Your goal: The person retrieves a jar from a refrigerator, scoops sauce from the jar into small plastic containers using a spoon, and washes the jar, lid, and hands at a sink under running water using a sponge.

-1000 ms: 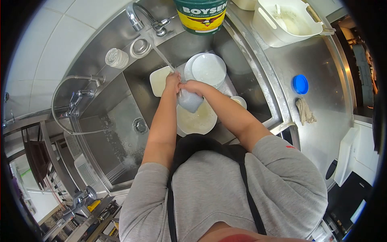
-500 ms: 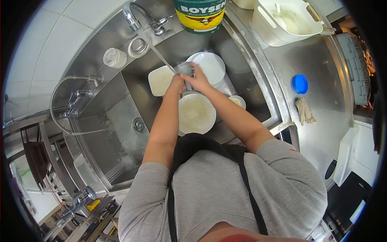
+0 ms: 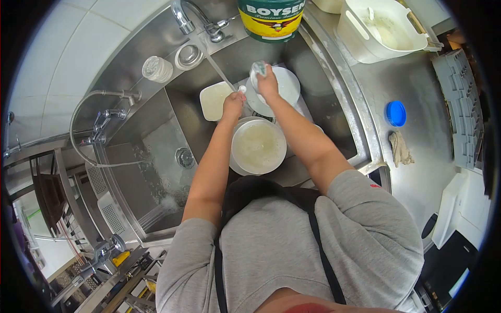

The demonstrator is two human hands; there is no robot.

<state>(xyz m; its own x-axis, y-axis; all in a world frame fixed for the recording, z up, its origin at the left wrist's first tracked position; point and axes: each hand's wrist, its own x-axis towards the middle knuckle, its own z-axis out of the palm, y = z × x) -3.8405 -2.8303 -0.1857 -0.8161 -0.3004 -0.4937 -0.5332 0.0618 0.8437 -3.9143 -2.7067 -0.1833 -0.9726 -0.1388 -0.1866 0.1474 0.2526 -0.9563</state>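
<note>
My left hand (image 3: pixel 233 106) is closed under the running tap water, around a small item with a rounded white end (image 3: pixel 242 89); its kind is unclear. Up and to the right, my right hand (image 3: pixel 268 83) grips a greyish-white, partly see-through item (image 3: pixel 258 68), too small to identify. Below it lie white plates (image 3: pixel 288 86), partly covered by that hand. Left of my left hand sits a cream rectangular tub (image 3: pixel 211 104). Nearer my body, a round white bowl (image 3: pixel 259 147) holds cloudy liquid.
Above the sink is a tap (image 3: pixel 183 23), and a green and yellow bucket (image 3: pixel 271 23) stands at the back. The left basin (image 3: pixel 156 172) has shallow water and a drain. On the right counter are a white tub (image 3: pixel 360 44), blue lid (image 3: pixel 396 113) and cloth (image 3: pixel 401 148).
My hands have come apart. The right moved up and right with the greyish item, while the left stays by the water stream. The whole view has shifted slightly.
</note>
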